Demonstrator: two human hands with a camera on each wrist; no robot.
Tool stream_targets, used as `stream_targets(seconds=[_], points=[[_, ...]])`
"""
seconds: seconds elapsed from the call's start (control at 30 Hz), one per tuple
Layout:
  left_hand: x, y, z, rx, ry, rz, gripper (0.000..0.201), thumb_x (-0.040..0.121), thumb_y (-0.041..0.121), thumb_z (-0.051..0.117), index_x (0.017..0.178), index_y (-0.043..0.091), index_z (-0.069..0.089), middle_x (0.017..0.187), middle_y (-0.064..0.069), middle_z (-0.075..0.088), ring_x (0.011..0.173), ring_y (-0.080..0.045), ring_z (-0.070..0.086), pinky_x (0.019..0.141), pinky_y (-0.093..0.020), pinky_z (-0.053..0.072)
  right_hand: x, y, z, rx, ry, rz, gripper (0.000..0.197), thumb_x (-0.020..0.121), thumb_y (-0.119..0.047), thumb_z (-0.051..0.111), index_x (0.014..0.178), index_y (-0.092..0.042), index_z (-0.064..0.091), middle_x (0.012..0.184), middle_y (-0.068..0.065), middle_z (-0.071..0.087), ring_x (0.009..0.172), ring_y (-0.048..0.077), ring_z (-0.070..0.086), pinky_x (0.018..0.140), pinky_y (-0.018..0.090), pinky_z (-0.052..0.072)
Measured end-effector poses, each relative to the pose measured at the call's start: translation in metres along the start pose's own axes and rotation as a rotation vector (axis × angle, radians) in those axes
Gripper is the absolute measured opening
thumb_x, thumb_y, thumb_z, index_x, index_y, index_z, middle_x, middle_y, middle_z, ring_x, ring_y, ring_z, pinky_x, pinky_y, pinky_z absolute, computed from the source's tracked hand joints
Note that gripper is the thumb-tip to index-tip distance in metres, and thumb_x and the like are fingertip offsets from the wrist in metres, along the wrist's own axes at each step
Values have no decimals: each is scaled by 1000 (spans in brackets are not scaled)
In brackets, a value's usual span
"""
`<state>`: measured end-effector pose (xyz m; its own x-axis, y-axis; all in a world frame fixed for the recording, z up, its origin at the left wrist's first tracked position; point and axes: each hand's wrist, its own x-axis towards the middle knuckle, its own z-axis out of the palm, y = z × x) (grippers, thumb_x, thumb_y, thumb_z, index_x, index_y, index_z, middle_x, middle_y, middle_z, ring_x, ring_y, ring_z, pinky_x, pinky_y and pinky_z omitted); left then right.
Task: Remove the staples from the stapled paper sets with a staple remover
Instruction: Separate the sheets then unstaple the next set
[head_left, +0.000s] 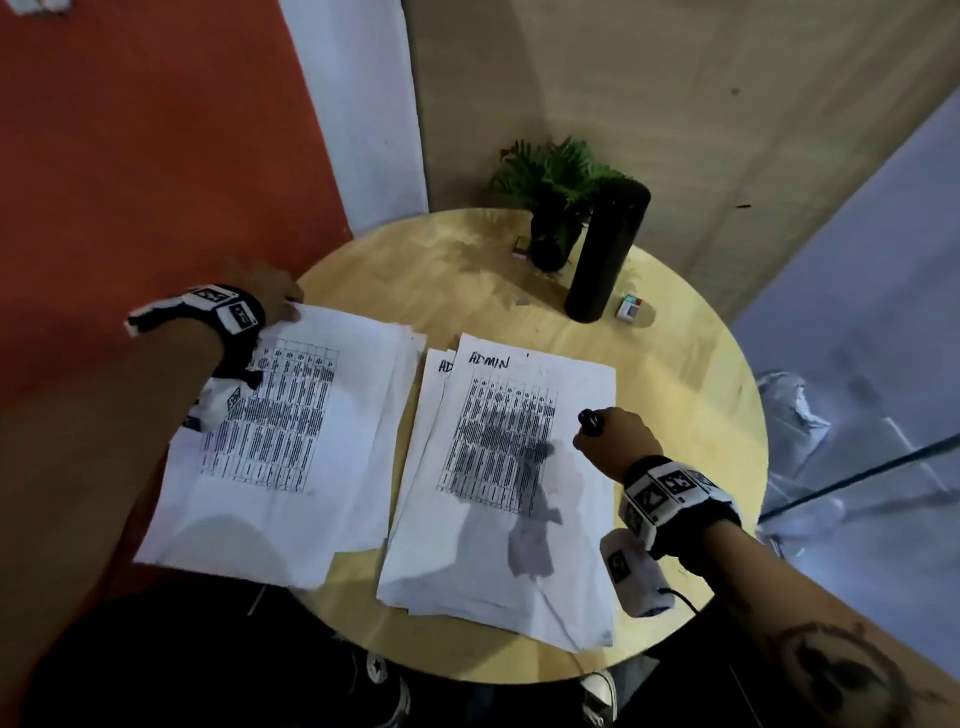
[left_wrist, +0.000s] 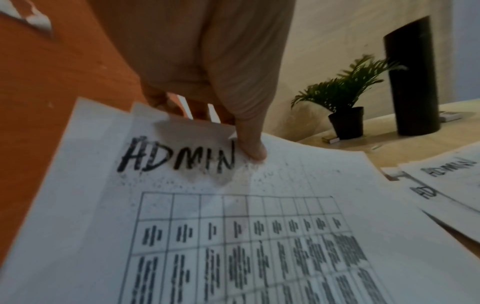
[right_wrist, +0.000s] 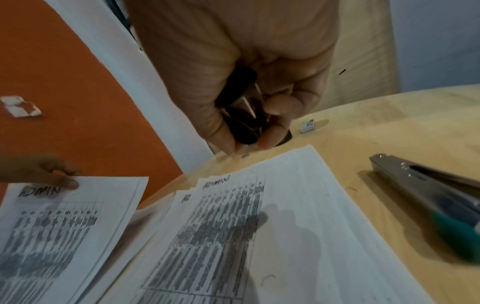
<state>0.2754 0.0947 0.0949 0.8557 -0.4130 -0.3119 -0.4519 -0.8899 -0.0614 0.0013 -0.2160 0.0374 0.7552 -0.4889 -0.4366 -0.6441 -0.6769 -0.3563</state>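
Left hand (head_left: 265, 301) is out at the far left edge of the round tabletop (head_left: 691, 374), thumb (left_wrist: 249, 148) on top and fingers underneath, pinching the far corner of the left paper stack (head_left: 291, 447) right beside the handwritten "ADMIN". That corner is lifted and curling, and part of the stack overhangs the tabletop's left edge. Right hand (head_left: 618, 439) hovers over the right side of the right paper stack (head_left: 498, 519), curled tight around the black staple remover (right_wrist: 244, 115), metal claws showing between thumb and fingertips, pointing down and clear of the sheet. The two stacks lie side by side on the near half, both topped by printed tables. A metal stapler with a teal grip (right_wrist: 428, 197) lies on the wood just right of the right stack. Far side: a small potted plant (head_left: 556, 208), a tall black cylinder (head_left: 608, 249) beside it, and a little box (head_left: 629, 307) to its right.
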Motion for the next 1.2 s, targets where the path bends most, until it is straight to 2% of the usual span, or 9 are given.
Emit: stream_targets(seconds=[0.17,0.23,0.33,0.43,0.53,0.67,0.87,1.0,1.2], points=[[25,4,25,25,63,-174,38,96,9,48,134,8,49,138,-20,47,130,-37,36,112,-48,16,22,1,17,-77,-28,-18,29,87,-21,50,62,-11,42,64,3,44,71,26,48,52,23,26],[30,23,32,62,148,-157,45,94,14,52,138,11,43,142,-19,39,132,-37,30,108,-51,20,29,4,23,-105,-39,-1,24,88,-23,51,69,-9,48,67,4,47,71,26,49,57,24,33],[32,77,50,-120,215,-44,37,93,20,54,129,9,53,135,-19,47,125,-37,40,100,-44,33,36,14,32,-155,-73,18,16,88,-19,51,80,-7,55,80,9,54,73,26,52,64,27,38],[34,143,82,-371,35,18,33,91,25,59,116,3,62,126,-21,58,118,-34,52,95,-35,39,40,26,42,-177,-129,-9,11,88,-12,46,81,-8,53,93,14,61,81,28,56,66,27,37],[36,189,116,-510,-135,-120,60,84,39,67,127,1,50,135,-20,51,125,-32,48,101,-34,39,39,34,54,-126,-126,-19,15,91,-18,44,82,-12,54,99,14,64,91,30,60,69,28,40],[42,200,140,-551,-103,-304,93,61,51,83,131,5,44,139,-16,48,127,-33,47,102,-43,43,43,38,74,-40,-169,14,31,93,-38,44,79,-12,52,89,13,62,88,29,59,70,27,37],[42,195,132,-687,-49,-226,45,81,26,74,117,2,62,121,-17,64,111,-31,60,90,-34,46,50,42,82,86,-161,72,28,91,-33,45,78,-10,53,79,7,55,74,25,51,66,25,35],[34,191,118,-406,17,-123,37,83,31,71,102,0,65,108,-17,67,103,-34,61,76,-34,43,50,42,83,103,-151,79,23,90,-29,46,79,-11,53,79,6,56,74,24,53,65,26,37],[24,203,110,48,64,23,35,100,31,44,117,4,59,115,-13,63,107,-29,60,79,-34,44,48,41,83,113,-123,69,21,91,-29,46,81,-10,52,82,7,57,75,24,52,66,26,37]])
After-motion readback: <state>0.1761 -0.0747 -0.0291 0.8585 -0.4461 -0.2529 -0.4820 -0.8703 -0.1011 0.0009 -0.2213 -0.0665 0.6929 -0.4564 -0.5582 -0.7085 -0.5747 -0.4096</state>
